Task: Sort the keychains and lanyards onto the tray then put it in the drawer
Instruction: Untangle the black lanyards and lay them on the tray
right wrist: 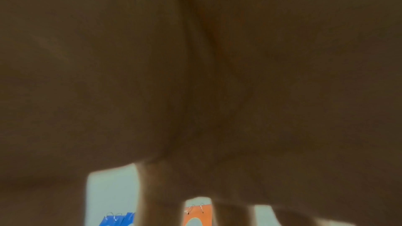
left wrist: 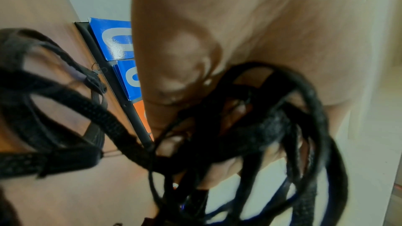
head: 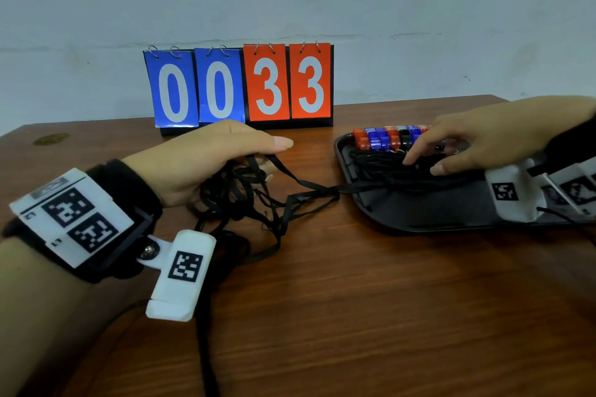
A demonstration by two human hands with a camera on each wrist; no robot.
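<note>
L hand clutches tangled lanyards mid-bench; R hand, fingers loosely spread, presses cords on tray w/ keychains.

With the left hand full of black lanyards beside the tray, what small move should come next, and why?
Probably carry the left hand rightward and lay its lanyards onto the tray. The bundle sits on the table, one strand already trails over the rim, and the right hand presses down the cords there.

left hand, grip on black lanyards
</note>
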